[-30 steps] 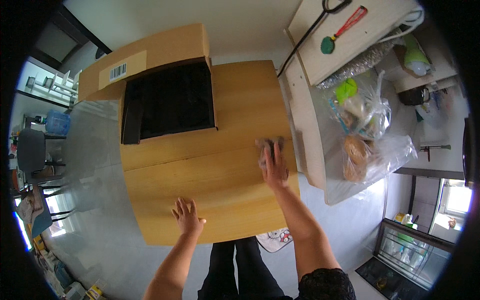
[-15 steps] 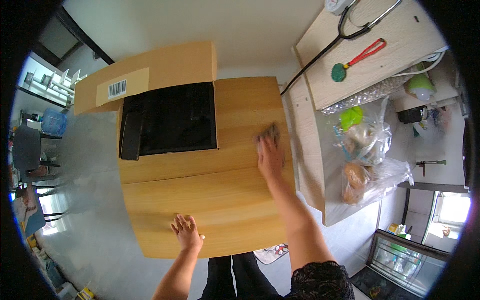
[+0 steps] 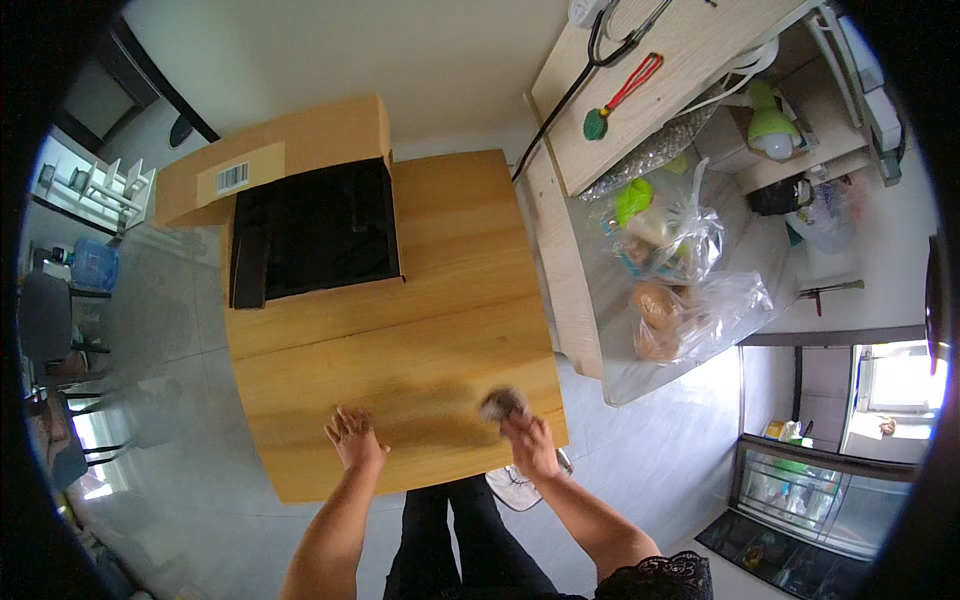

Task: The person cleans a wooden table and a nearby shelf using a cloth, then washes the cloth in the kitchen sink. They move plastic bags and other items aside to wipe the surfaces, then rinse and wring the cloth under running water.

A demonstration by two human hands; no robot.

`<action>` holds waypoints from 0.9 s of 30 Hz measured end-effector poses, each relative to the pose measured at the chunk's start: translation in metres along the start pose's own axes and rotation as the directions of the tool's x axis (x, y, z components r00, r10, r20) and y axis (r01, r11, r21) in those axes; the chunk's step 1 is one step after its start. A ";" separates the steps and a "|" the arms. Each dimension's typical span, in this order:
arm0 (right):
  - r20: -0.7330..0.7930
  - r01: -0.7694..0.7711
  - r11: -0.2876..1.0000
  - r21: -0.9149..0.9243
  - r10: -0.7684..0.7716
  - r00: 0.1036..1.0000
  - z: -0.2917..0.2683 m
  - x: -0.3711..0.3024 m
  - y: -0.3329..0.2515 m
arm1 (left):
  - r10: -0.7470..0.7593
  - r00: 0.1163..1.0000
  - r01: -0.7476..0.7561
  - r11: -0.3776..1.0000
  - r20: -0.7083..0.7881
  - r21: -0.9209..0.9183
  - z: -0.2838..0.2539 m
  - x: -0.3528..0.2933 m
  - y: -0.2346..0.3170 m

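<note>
My left hand (image 3: 357,440) rests on the near part of the wooden tabletop (image 3: 440,340), fingers spread and holding nothing. At the near right of the same tabletop, my right hand (image 3: 531,446) grips a small, rounded grey-brown wad (image 3: 502,405). Motion blur hides what kind of thing the wad is; it could be a rag or a scrubber. Beyond both hands, toward the far left of the table, stands an opened cardboard box (image 3: 290,128) with a black inside (image 3: 320,230).
Right of the table, a pale wooden unit (image 3: 565,270) carries plastic bags with round brown items (image 3: 657,305), a green round tag on a red cord (image 3: 597,123) and a black cable (image 3: 560,110). Chairs (image 3: 45,310) and a blue water bottle (image 3: 95,264) stand far left.
My right hand has come back toward me from the far right of the tabletop, still holding the wad. My left hand stays on the near part, and the view has shifted slightly right.
</note>
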State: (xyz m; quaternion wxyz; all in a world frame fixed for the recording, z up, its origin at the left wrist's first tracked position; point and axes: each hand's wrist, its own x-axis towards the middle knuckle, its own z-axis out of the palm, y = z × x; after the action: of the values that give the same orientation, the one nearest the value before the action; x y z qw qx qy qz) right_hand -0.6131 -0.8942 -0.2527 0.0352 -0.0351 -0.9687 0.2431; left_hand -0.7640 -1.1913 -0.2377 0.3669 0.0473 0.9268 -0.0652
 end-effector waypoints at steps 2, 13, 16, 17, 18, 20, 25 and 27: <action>0.064 -0.208 0.976 -0.062 0.212 0.975 -0.012 0.023 -0.009 | 0.002 1.000 -0.002 1.000 -0.002 0.014 0.000 -0.003 -0.005; -0.142 0.065 0.997 -0.030 -0.068 0.988 -0.151 0.080 -0.060 | 0.129 0.981 -0.125 0.991 0.146 -0.039 -0.024 -0.008 -0.030; -0.113 -0.022 0.943 -0.333 -0.017 0.993 -0.174 0.136 -0.007 | 0.157 0.976 -0.141 0.984 0.151 -0.111 -0.027 -0.008 -0.032; -0.139 -0.045 0.895 -0.445 -0.019 0.990 -0.162 0.145 0.020 | 0.145 0.982 -0.127 0.982 0.122 -0.141 -0.026 -0.007 -0.031; -0.130 -0.051 0.876 -0.479 -0.013 0.991 -0.153 0.157 0.027 | 0.132 0.987 -0.115 0.978 0.091 -0.173 -0.021 -0.003 -0.030; -0.143 -0.047 0.857 -0.512 -0.031 0.989 -0.142 0.183 0.040 | 0.099 0.995 -0.089 0.967 0.031 -0.238 -0.016 0.007 -0.026; -0.134 -0.076 0.847 -0.526 0.006 0.991 -0.139 0.283 0.042 | 0.354 0.787 -0.594 0.656 -0.504 -0.466 -0.087 0.046 0.057; -0.153 -0.112 0.846 -0.521 0.037 0.988 -0.137 0.314 0.052 | 0.369 0.712 -0.688 0.540 -0.598 -0.486 -0.156 0.055 0.113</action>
State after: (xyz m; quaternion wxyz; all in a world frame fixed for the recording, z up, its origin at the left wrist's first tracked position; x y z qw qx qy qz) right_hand -0.9116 -0.7576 -0.1403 0.0809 -0.0977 -0.9913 -0.0342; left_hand -0.8940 -1.0531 -0.1729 0.1475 0.2086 0.8767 0.4076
